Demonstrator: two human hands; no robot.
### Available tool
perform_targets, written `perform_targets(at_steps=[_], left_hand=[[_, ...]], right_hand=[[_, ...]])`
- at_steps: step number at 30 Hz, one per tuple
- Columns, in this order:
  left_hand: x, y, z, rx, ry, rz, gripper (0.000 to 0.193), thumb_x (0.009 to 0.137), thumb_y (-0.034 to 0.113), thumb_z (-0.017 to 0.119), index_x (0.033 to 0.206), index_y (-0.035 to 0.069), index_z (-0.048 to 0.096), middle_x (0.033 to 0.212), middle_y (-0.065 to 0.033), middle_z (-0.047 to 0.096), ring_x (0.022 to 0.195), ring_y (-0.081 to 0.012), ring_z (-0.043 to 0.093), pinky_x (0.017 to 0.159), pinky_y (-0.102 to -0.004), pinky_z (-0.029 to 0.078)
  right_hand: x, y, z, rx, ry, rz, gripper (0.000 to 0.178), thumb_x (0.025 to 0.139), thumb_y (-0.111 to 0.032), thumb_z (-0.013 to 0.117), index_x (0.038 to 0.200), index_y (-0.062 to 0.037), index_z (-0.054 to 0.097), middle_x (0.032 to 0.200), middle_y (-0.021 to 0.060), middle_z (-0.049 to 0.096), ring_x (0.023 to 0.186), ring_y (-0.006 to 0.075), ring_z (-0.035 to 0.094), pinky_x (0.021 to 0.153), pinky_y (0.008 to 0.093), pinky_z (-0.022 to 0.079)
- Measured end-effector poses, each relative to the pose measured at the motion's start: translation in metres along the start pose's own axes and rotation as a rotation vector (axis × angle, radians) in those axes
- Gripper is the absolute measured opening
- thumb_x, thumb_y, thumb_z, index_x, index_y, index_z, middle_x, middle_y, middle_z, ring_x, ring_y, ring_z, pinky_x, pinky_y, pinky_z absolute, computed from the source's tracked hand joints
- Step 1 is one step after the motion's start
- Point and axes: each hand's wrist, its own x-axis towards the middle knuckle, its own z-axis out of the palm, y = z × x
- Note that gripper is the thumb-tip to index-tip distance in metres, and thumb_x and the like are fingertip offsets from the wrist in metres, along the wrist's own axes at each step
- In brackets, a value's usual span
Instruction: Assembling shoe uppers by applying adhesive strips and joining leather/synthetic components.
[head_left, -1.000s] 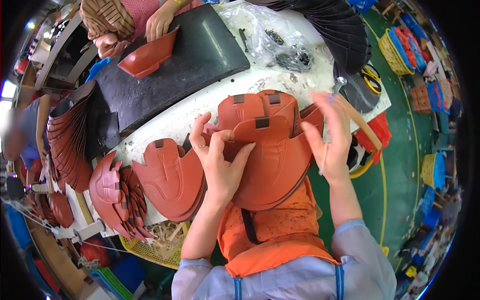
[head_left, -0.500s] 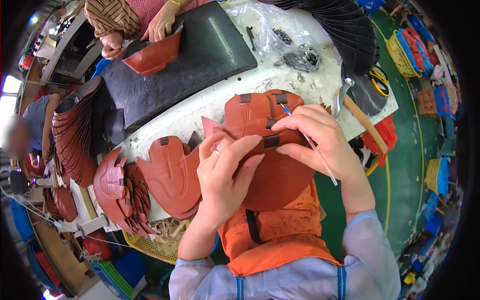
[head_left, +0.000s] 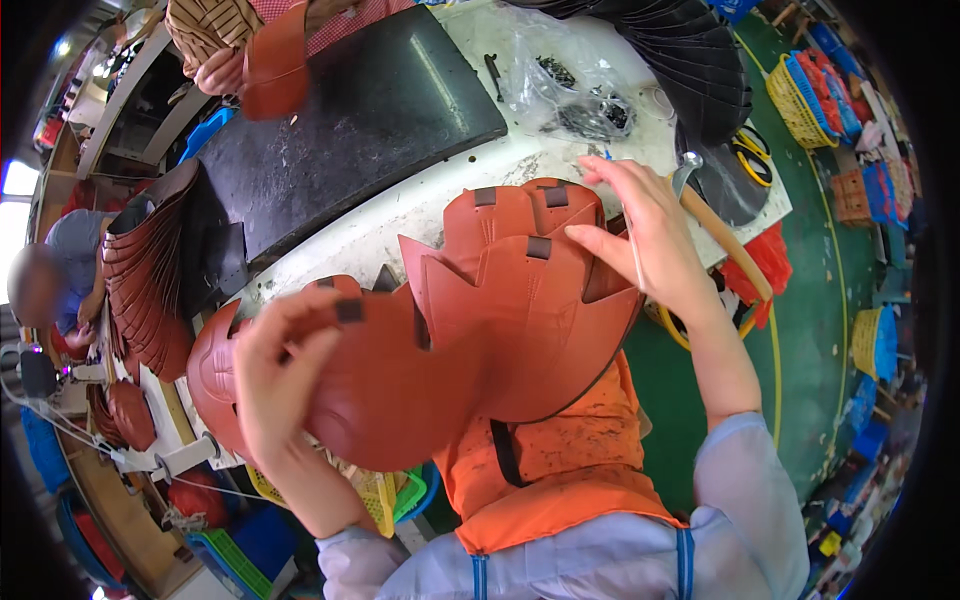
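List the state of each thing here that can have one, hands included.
Left hand: closed on the held piece, blurred.
Held brown piece: gripped near its dark tab.
Right hand: thumb and forefinger spread, pen-like tool held.
Brown pieces: overlapping in layers.
Plastic bag: crumpled, dark bits inside.
Wooden-handled tool: lying, handle overhanging the table.
Yellow-handled scissors: open or shut unclear.

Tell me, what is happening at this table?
A person in an orange apron handles a pile of reddish-brown pieces. The left hand, blurred, holds one piece near its dark tab. The right hand, with a thin pale tool, is at the pile's right side. Across the table, a co-worker's hand holds another piece.
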Motion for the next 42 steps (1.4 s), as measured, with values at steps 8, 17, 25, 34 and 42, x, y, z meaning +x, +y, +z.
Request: perform_targets(at_steps=[8,17,25,34,42], left_hand=[[0.064,-0.024,0.107,0.343,-0.19,0.285,0.069,0.08,0.027,0.084,0.142,0.007,0.058,0.148,-0.022,0.049,0.134,-0.0418,0.048,0.111,-0.0473,0.042],[0.054,-0.017,0.125,0.19,-0.199,0.269,0.083,0.075,0.019,0.087,0.148,0.005,0.051,0.155,-0.0238,0.038,0.138,-0.0371,0.048,0.111,-0.0452,0.042],[0.048,-0.008,0.121,-0.122,-0.187,0.266,0.082,0.071,0.001,0.084,0.146,0.007,0.052,0.125,-0.0094,0.053,0.121,-0.025,0.053,0.105,-0.0362,0.044],[0.049,-0.006,0.129,-0.104,-0.14,0.288,0.045,0.076,-0.001,0.079,0.118,0.008,0.067,0.107,-0.0066,0.062,0.107,-0.0211,0.06,0.095,-0.0341,0.047],[0.053,-0.034,0.104,-0.345,0.042,0.031,0.027,0.088,-0.006,0.071,0.115,0.0,0.067,0.109,-0.0045,0.071,0.103,-0.0104,0.066,0.091,-0.0245,0.052]], right_hand=[[0.011,-0.014,0.016,-0.151,0.14,-0.204,0.053,0.079,-0.039,0.082,0.116,-0.0048,0.066,0.105,0.0109,0.064,0.101,0.0304,0.059,0.094,0.0426,0.042],[-0.015,-0.021,0.022,0.003,-0.072,-0.181,0.039,0.074,-0.017,0.086,0.103,-0.0091,0.06,0.099,0.0074,0.057,0.094,0.0267,0.058,0.085,0.0392,0.039],[-0.013,-0.013,0.025,0.379,-0.001,-0.153,0.037,0.078,0.003,0.079,0.103,-0.0041,0.054,0.123,0.0129,0.065,0.102,0.0323,0.064,0.087,0.0396,0.052],[-0.005,-0.006,0.036,0.515,-0.064,-0.155,0.042,0.08,-0.002,0.08,0.113,-0.0034,0.055,0.127,0.0146,0.065,0.102,0.033,0.066,0.084,0.038,0.054],[-0.026,-0.016,0.013,-0.072,-0.022,-0.231,0.083,0.073,-0.046,0.087,0.135,-0.005,0.049,0.148,0.0165,0.051,0.134,0.0356,0.05,0.114,0.0541,0.035]])
